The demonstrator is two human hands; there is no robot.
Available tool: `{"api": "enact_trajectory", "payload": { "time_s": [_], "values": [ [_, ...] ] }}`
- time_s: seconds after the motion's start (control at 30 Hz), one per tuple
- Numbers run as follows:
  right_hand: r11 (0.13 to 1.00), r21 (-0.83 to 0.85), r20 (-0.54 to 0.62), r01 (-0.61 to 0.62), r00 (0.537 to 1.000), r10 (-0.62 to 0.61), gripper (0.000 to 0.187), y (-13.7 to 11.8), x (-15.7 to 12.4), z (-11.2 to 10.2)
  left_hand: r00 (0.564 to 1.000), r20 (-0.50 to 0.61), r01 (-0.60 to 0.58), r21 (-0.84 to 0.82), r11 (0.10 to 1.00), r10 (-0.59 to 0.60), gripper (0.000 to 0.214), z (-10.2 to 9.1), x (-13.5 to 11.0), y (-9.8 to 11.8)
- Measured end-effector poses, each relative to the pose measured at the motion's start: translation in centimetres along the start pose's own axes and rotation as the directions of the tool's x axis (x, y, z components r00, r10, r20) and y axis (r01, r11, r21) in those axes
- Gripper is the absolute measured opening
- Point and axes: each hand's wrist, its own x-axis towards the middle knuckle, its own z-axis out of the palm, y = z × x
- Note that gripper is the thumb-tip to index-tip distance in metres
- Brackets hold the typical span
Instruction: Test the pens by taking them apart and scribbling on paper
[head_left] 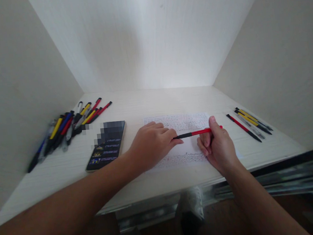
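A red pen (200, 132) with a black grip is held level between my two hands, above a sheet of paper (177, 122) covered in small handwriting. My left hand (154, 141) pinches the pen's dark tip end between thumb and fingers. At the red end, my right hand (218, 143) closes on the barrel with the thumb on top and the other fingers curled in. Both hands hide parts of the paper. A phone (107, 144) with a lit screen, partly pixelated, lies just left of my left hand.
Many red, yellow, blue, white and clear pens (68, 126) lie in a loose pile along the left wall. Several more pens (249, 121) rest side by side on the right. White walls enclose the tabletop (155, 103); below its front edge a shoe (191, 210) shows.
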Motion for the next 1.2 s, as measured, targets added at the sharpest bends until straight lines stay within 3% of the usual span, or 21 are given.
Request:
{"api": "enact_trajectory", "payload": {
  "time_s": [0.27,0.63,0.7,0.8,0.87,0.93,1.0,1.1,1.2],
  "values": [
    [0.998,-0.068,0.036,-0.002,0.999,0.005,0.062,0.2,0.0,-0.1,0.999,0.047,0.004,-0.003,1.0,-0.004,0.039,0.5,0.0,0.4],
    [0.998,-0.012,0.033,0.056,0.998,-0.055,0.061,0.3,-0.1,-0.2,0.969,0.209,0.197,-0.346,0.917,-0.129,0.043,0.6,0.0,1.1],
    [0.998,0.022,0.032,0.052,0.998,-0.053,0.061,0.2,-0.2,-0.1,0.953,0.264,0.258,-0.457,0.851,-0.147,0.046,0.3,0.2,1.1],
    [0.996,0.079,0.041,0.04,0.998,-0.043,0.061,-0.1,-0.3,0.0,0.897,0.413,0.409,-0.646,0.645,-0.155,0.049,-0.1,0.5,1.0],
    [0.994,0.102,0.058,0.042,0.997,-0.048,0.061,-0.1,-0.4,0.0,0.844,0.522,0.508,-0.7,0.502,-0.127,0.053,-0.3,0.7,1.0],
    [0.995,0.091,0.06,0.051,0.997,-0.057,0.061,0.0,-0.4,-0.1,0.812,0.571,0.563,-0.71,0.424,-0.122,0.056,-0.3,0.7,1.0],
    [0.997,0.04,0.045,0.063,0.997,-0.064,0.061,0.3,-0.3,-0.3,0.836,0.516,0.54,-0.715,0.445,-0.185,0.052,-0.1,0.6,1.1],
    [0.995,-0.056,0.045,0.078,0.996,-0.075,0.061,0.7,-0.3,-0.6,0.909,0.292,0.416,-0.672,0.613,-0.297,0.032,0.3,0.4,1.2],
    [0.984,-0.152,0.086,0.092,0.993,-0.079,0.063,0.7,-0.3,-0.7,0.938,0.123,0.33,-0.608,0.723,-0.324,0.022,0.7,0.1,1.2]
  ]
}}
